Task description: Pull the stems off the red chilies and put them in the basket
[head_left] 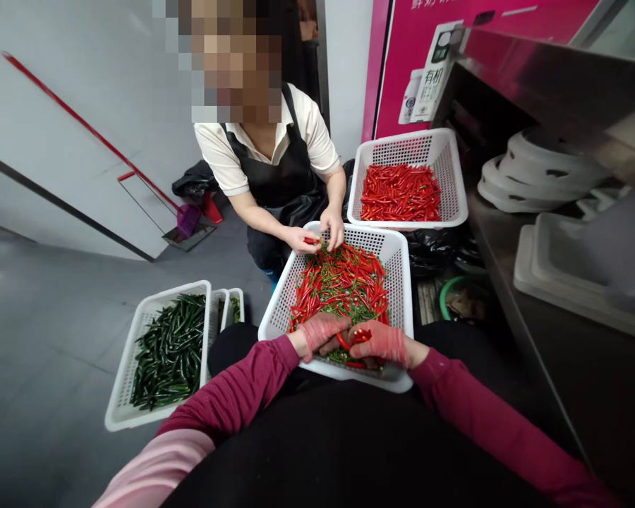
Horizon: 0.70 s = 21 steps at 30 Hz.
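Note:
A white perforated basket (405, 282) in front of me holds red chilies (357, 271) mixed with green stems (363, 310). Both my hands are in pinkish-red gloves over its near end. My right hand (381, 343) is closed around several red chilies, whose ends show between the fingers. My left hand (322, 333) is beside it, its fingers bent at a red chili between the two hands; whether it grips that chili I cannot tell. Across the basket, a person's two hands (317, 236) hold a red chili over the far rim.
Behind it at the right stands a white basket of red chilies (401, 192). A basket of green chilies (170, 351) is on the floor at left. A metal shelf (550, 381) with trays runs along the right; a broom (95, 134) leans at left.

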Tool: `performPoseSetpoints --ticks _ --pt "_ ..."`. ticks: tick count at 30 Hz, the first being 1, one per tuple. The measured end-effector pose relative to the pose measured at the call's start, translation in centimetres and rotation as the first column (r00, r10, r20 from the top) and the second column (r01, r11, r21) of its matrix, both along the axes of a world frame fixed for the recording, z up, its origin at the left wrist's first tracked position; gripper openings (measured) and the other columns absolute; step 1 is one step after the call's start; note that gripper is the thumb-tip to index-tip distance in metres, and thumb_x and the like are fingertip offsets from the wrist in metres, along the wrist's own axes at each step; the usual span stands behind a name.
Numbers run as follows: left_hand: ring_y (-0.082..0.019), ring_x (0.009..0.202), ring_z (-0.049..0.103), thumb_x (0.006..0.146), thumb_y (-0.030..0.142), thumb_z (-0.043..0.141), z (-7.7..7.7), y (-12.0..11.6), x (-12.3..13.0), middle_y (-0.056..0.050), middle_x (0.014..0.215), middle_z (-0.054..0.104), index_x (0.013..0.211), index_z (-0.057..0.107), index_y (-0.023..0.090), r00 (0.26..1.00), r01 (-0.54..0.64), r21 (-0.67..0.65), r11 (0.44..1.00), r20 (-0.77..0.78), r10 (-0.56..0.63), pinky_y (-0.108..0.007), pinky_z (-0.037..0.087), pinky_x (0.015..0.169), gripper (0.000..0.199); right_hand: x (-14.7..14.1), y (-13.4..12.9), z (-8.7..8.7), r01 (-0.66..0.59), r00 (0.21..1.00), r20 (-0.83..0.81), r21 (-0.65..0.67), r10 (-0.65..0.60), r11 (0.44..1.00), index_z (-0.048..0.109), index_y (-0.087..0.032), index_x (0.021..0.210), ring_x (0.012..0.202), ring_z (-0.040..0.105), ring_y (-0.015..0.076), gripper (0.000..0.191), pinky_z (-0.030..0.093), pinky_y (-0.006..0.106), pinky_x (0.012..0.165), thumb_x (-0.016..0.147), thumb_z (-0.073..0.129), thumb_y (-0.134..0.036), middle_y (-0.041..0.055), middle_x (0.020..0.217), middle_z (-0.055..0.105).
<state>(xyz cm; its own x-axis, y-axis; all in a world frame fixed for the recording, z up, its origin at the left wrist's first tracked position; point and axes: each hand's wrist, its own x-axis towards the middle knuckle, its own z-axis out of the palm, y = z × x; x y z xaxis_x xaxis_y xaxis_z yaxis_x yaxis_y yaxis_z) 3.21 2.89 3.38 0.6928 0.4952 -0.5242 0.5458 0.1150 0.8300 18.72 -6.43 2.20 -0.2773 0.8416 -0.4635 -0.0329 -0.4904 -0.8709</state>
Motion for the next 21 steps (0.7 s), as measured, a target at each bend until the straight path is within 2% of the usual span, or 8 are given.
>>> performPoseSetpoints --ticks 2,5,8,10,14,16,18,21 --pt "-0.008 0.046 0.041 0.081 0.056 0.038 -0.1 -0.4 0.3 0.002 0.049 0.047 0.058 0.056 0.015 0.998 0.055 0.304 0.951 -0.036 -0.047 -0.022 0.031 0.047 0.05 -0.5 0.0 -0.3 0.056 0.996 -0.075 -0.034 -0.058 0.998 0.051 -0.015 0.061 0.034 0.044 0.0081 0.019 0.033 0.019 0.034 0.064 0.062 -0.03 -0.0043 0.044 0.049" --pt "-0.011 0.066 0.053 0.086 0.049 0.034 -0.4 -0.8 1.3 -0.001 0.069 0.058 0.071 0.061 0.018 0.982 0.181 0.675 0.716 -0.159 -0.1 -0.022 0.036 0.059 0.044 -1.4 0.4 -0.8 0.145 0.971 -0.175 -0.119 -0.164 0.982 0.05 -0.015 0.058 0.034 0.045 0.0098 0.019 0.038 0.023 0.036 0.063 0.06 -0.031 -0.0029 0.044 0.05" --pt "-0.015 0.073 0.056 0.086 0.045 0.036 -0.7 -0.3 2.6 -0.004 0.077 0.061 0.081 0.064 0.02 0.922 0.377 0.756 0.535 -0.362 -0.137 -0.024 0.037 0.062 0.038 -1.8 0.9 -1.0 0.207 0.962 -0.145 -0.152 -0.229 0.966 0.051 -0.015 0.06 0.033 0.046 0.011 0.012 0.037 0.024 0.035 0.062 0.055 -0.026 -0.0022 0.045 0.052" --pt "-0.016 0.076 0.057 0.085 0.041 0.041 -0.9 0.6 3.1 -0.005 0.079 0.062 0.093 0.064 0.021 0.893 0.432 0.729 0.531 -0.428 -0.138 -0.024 0.038 0.064 0.031 -1.9 1.1 -1.1 0.251 0.967 -0.013 -0.111 -0.254 0.962 0.05 -0.016 0.059 0.033 0.045 0.0098 0.009 0.034 0.022 0.035 0.064 0.053 -0.023 -0.0031 0.045 0.051" --pt "-0.016 0.08 0.057 0.084 0.038 0.043 -1.0 3.5 2.1 -0.005 0.086 0.062 0.107 0.059 0.019 0.878 0.412 0.674 0.613 -0.473 -0.07 -0.024 0.041 0.071 0.034 -1.5 1.4 -1.2 0.352 0.879 0.308 0.097 -0.364 0.931 0.053 -0.017 0.063 0.038 0.043 0.0066 0.005 0.033 0.019 0.039 0.062 0.058 -0.017 -0.0053 0.046 0.051" --pt "-0.018 0.084 0.057 0.082 0.042 0.044 -1.0 4.6 1.4 -0.007 0.093 0.061 0.103 0.061 0.019 0.837 0.416 0.655 0.631 -0.547 0.016 -0.027 0.042 0.073 0.035 -0.9 1.5 -1.1 0.43 0.876 0.219 0.049 -0.43 0.902 0.056 -0.018 0.074 0.036 0.044 0.0075 0.012 0.034 0.019 0.038 0.063 0.058 -0.017 -0.0052 0.048 0.053" --pt "-0.022 0.092 0.056 0.077 0.043 0.051 -1.1 5.4 1.5 -0.008 0.105 0.058 0.105 0.06 0.022 0.805 0.449 0.674 0.587 -0.59 0.06 -0.03 0.042 0.075 0.036 0.0 1.7 -0.8 0.518 0.853 -0.027 -0.082 -0.521 0.852 0.055 -0.018 0.088 0.037 0.048 0.0097 0.025 0.036 0.021 0.036 0.064 0.057 -0.017 -0.003 0.054 0.058" --pt "-0.021 0.098 0.055 0.079 0.038 0.049 -1.6 5.8 4.5 -0.007 0.115 0.054 0.11 0.058 0.028 0.796 0.521 0.653 0.55 -0.605 -0.036 -0.03 0.042 0.079 0.034 1.5 2.6 -0.5 0.686 0.643 -0.267 -0.217 -0.718 0.695 0.052 -0.017 0.09 0.045 0.056 0.0113 0.029 0.041 0.02 0.037 0.062 0.059 -0.013 0.0011 0.066 0.063"
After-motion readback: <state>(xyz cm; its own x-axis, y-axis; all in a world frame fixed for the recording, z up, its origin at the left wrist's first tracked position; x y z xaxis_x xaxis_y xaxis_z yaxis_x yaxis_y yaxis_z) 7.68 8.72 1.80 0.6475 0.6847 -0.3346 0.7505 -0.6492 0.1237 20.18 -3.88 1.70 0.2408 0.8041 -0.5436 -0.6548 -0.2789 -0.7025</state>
